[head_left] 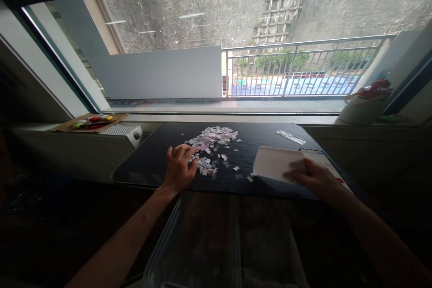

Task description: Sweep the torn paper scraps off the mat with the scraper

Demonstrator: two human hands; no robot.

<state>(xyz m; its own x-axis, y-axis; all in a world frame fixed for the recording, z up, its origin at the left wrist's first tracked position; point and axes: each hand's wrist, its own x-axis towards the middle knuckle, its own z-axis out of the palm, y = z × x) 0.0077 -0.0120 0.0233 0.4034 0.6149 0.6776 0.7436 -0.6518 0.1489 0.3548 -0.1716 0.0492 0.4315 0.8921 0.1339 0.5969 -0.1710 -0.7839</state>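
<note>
My left hand (181,166) is at the left edge of a pile of small cut paper pieces (218,136), fingers apart and bent, with the fingertips by the pieces. Whether it pinches any single piece does not show. My right hand (312,175), slightly blurred, grips a pale, flat sheet like card (275,162) by its right end. Its left edge hangs just beside a few loose paper bits (250,178). Partly covered by this hand lies a flat, dark-edged thing with a light face (322,159), perhaps a phone.
The dark table (151,144) stands against a window sill. A clear narrow strip (290,137) lies at its back right. A brown board with colourful items (94,121) rests on the left sill, above a radiator (126,134). A white container (362,105) stands at right. Below is a transparent plastic box (165,238).
</note>
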